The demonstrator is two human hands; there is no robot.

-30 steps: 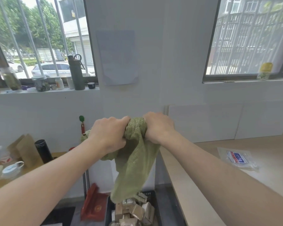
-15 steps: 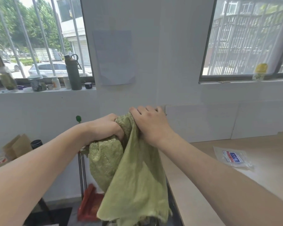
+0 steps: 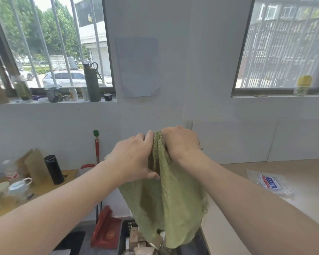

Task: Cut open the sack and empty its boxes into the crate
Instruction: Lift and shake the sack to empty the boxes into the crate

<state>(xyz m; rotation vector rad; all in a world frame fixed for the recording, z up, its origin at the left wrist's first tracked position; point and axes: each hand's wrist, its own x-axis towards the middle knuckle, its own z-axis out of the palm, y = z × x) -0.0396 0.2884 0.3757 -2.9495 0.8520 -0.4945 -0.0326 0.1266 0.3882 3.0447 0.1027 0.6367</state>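
A limp green mesh sack (image 3: pixel 166 205) hangs in the air in front of me, mouth downward. My left hand (image 3: pixel 134 159) and my right hand (image 3: pixel 180 142) both grip its bunched upper end, side by side. Below the sack's open end stands a black crate (image 3: pixel 126 234) on the floor, mostly hidden by the sack. Several small tan boxes (image 3: pixel 140 245) lie in the crate.
A light wooden table (image 3: pixel 302 173) runs along the right, with a clear plastic packet (image 3: pixel 269 183) on it. A red dustpan (image 3: pixel 107 230) and its handle stand left of the crate. A side table (image 3: pixel 44 188) at left bears a black flask and cups.
The sack spread wide half a second ago and now hangs narrower. My hands have come together again at its bunched top, and the boxes in the crate show again.
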